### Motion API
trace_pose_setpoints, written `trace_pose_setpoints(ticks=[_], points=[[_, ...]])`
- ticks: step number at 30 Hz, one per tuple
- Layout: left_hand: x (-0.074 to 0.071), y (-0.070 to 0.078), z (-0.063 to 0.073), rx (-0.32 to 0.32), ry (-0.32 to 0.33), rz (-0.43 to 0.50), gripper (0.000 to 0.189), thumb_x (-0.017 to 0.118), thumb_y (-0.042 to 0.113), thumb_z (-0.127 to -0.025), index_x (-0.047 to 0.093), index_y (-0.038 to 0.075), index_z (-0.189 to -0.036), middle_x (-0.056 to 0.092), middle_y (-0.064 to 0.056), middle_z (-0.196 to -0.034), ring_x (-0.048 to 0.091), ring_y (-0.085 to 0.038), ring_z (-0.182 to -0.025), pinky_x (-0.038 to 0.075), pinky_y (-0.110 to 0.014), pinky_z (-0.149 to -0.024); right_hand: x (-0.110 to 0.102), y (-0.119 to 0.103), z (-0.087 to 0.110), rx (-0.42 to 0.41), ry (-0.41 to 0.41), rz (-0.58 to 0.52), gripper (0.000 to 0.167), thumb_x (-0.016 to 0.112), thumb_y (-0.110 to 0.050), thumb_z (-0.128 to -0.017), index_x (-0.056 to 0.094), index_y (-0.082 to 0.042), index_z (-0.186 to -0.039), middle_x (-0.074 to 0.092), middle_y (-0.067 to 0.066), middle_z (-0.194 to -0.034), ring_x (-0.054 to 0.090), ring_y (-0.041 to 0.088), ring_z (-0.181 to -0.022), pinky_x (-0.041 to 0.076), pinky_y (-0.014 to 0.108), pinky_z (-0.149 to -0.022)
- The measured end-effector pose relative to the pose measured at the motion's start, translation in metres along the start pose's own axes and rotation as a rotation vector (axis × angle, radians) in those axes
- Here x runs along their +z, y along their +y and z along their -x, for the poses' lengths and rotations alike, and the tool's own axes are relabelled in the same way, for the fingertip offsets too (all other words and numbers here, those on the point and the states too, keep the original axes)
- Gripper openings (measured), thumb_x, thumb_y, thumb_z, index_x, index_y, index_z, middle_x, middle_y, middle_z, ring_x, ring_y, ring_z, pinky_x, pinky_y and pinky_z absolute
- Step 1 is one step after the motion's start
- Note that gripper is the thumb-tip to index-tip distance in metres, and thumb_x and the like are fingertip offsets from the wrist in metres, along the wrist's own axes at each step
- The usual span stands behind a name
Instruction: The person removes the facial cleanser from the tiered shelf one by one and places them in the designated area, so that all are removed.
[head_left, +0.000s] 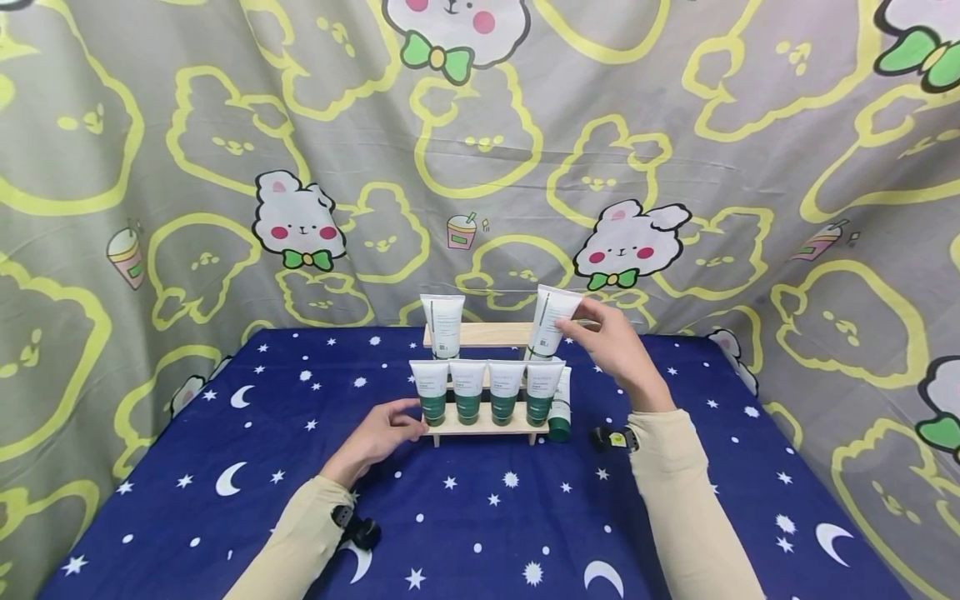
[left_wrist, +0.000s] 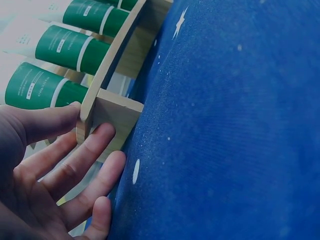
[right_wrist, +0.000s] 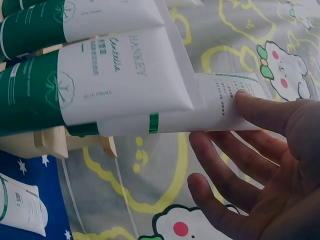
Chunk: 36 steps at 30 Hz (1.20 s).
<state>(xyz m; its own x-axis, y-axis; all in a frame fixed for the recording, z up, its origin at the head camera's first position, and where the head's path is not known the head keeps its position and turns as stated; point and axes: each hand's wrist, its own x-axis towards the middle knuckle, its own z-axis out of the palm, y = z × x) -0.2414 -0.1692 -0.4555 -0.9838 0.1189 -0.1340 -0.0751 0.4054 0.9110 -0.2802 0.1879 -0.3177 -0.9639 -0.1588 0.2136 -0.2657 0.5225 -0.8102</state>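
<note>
A tiered wooden rack (head_left: 480,429) stands on the table, with a row of several green-and-white squeeze tubes (head_left: 468,392) cap-down on its front tier. At the rack's left end my left hand (head_left: 381,433) pinches the corner of the low shelf (left_wrist: 90,107), thumb on top and fingers beneath. Over the back right of the rack, my right hand (head_left: 618,346) pinches the upper end of a white squeeze tube (head_left: 553,321), which tilts slightly. Front tubes hide its lower end, so I cannot tell whether it touches the rack. Another white tube (head_left: 442,321) stands upright at the back left.
One more white tube (head_left: 562,400) with a green cap is on the cloth beside the rack's right end. A dark blue cloth (head_left: 465,517) with stars and moons covers the table. Behind hangs a grey patterned curtain (head_left: 517,192).
</note>
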Motion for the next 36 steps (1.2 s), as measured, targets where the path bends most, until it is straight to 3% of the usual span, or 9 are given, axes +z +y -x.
trace_pose_setpoints(ticks=[11, 22, 30, 36], points=[[0.0, 0.0, -0.001, 0.001, -0.001, 0.002, 0.052, 0.068, 0.001, -0.093, 0.055, -0.003, -0.143, 0.078, -0.013, -0.098, 0.074, -0.024, -0.091, 0.053, -0.046, -0.094, -0.016, 0.012, 0.009, 0.007, 0.039, -0.035, 0.039, 0.063, -0.03, -0.103, 0.06, -0.006, -0.133, 0.065, 0.018, -0.128, 0.062, 0.038, -0.122, 0.048, 0.05, -0.098], [0.001, 0.0, -0.001, 0.002, 0.004, 0.012, 0.052, 0.068, 0.0, -0.093, 0.054, -0.004, -0.143, 0.078, -0.013, -0.098, 0.074, -0.024, -0.09, 0.053, -0.045, -0.093, -0.022, 0.026, 0.016, 0.043, 0.057, -0.025, 0.044, 0.059, -0.032, -0.105, 0.056, -0.002, -0.137, 0.06, 0.022, -0.132, 0.06, 0.039, -0.123, 0.052, 0.054, -0.099], [0.002, 0.002, 0.001, -0.008, 0.015, -0.02, 0.052, 0.068, 0.001, -0.092, 0.055, -0.003, -0.142, 0.078, -0.012, -0.098, 0.073, -0.024, -0.091, 0.054, -0.044, -0.091, -0.024, 0.038, 0.022, 0.061, 0.059, -0.041, 0.043, 0.058, -0.033, -0.105, 0.058, 0.002, -0.132, 0.062, 0.023, -0.125, 0.064, 0.036, -0.113, 0.059, 0.034, -0.085], [0.002, 0.001, 0.001, -0.005, 0.024, -0.02, 0.052, 0.069, 0.002, -0.092, 0.055, -0.003, -0.142, 0.078, -0.011, -0.096, 0.073, -0.023, -0.089, 0.053, -0.043, -0.09, -0.023, 0.044, 0.025, 0.087, 0.06, -0.055, 0.043, 0.058, -0.033, -0.106, 0.058, 0.003, -0.13, 0.062, 0.024, -0.122, 0.065, 0.033, -0.104, 0.06, 0.039, -0.085]])
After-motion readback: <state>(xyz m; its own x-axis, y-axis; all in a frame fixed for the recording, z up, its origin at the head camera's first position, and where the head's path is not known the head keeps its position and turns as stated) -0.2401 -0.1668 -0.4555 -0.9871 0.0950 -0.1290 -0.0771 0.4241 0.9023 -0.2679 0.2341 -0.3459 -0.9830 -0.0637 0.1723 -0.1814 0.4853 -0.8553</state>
